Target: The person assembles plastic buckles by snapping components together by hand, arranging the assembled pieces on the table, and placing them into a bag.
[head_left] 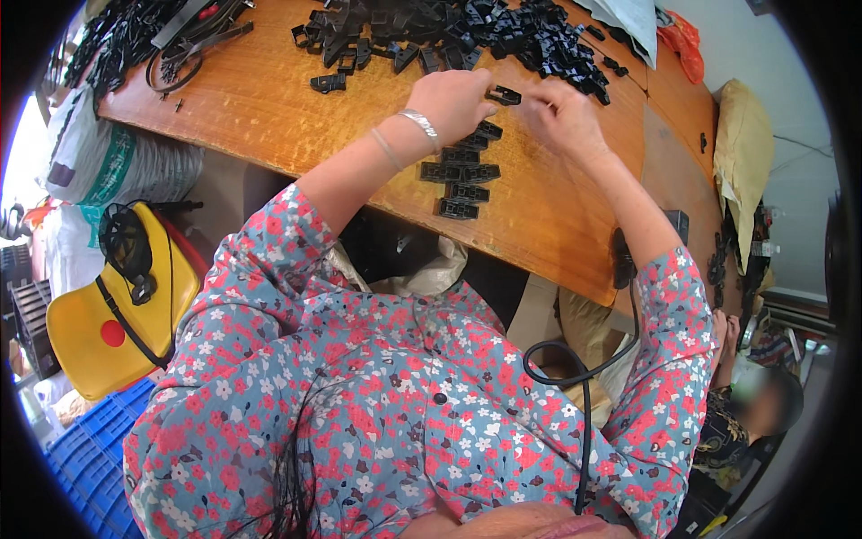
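Over the wooden table, my left hand (456,101), with bangles at its wrist, pinches a small black plastic buckle-like part (505,95) between thumb and fingers. Just right of that part is my right hand (571,119), its fingers curled together and slightly blurred; whether something tiny sits in them I cannot make out. Below my hands, several similar black parts (461,171) lie in a rough column toward the table's near edge. A big heap of loose black parts (530,36) spreads across the far side, and one single part (328,83) rests apart at its left.
Black straps (126,40) are piled at the table's far left. A yellow chair (76,332) holding a black bag stands left, near blue crates (99,449). A black cable (585,440) loops beside my right arm. Another person (750,418) sits at the lower right.
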### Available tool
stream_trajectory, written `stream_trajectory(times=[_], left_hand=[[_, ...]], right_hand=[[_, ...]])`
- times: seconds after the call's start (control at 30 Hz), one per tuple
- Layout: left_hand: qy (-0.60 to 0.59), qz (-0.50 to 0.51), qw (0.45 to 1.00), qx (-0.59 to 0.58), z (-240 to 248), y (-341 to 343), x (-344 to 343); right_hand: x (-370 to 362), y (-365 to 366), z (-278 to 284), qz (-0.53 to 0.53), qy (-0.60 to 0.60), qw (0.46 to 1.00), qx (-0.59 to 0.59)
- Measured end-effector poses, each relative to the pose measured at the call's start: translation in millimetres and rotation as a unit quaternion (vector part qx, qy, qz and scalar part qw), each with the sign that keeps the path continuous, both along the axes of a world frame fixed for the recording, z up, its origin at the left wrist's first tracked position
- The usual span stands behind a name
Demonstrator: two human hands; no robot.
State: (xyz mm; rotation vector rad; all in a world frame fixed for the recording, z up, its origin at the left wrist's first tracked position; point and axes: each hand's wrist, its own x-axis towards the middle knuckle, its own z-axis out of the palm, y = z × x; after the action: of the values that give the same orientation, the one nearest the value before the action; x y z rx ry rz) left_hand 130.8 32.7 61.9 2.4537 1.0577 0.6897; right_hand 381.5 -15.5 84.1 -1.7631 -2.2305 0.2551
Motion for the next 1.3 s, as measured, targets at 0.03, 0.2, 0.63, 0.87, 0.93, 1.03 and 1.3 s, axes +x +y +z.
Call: stream_trajectory(times=[0.03,0.2,0.63,0.87,0.93,1.03,1.3], left_hand=[[-0.001,0.001,1.000,0.001,2.7,1.3,5.9],[0.139,-0.007,0.990,0.020,10.5,6.4,29.2],[0.075,0.000,0.996,0.051,-6.1,5.3,0.4],[0.096,0.038,0.994,-0.031,-10.3,12.0,-1.1],[0.096,0.038,0.994,-0.041,-11.7,10.5,-2.3],[0.081,0.037,0.995,-0.049,-13.0,11.4,-3.5],[0.060,0.030,0.995,-0.073,-13.1,12.6,-1.0]], right_hand=[[10.1,10.3,2.4,-0.041,-0.012,0.999,0.028],[20.7,62.3,13.1,-0.147,-0.045,0.985,0.083],[13.3,39.8,4.4,-0.166,0.235,0.956,-0.056],[-16.2,-3.5,-17.4,-0.231,0.329,0.898,-0.179],[-19.4,-2.7,-16.6,-0.191,0.215,0.945,-0.156],[-13.3,0.2,-27.6,-0.090,-0.006,0.996,-0.024],[-50.4,-0.1,-12.3,-0.036,0.051,0.997,0.051]])
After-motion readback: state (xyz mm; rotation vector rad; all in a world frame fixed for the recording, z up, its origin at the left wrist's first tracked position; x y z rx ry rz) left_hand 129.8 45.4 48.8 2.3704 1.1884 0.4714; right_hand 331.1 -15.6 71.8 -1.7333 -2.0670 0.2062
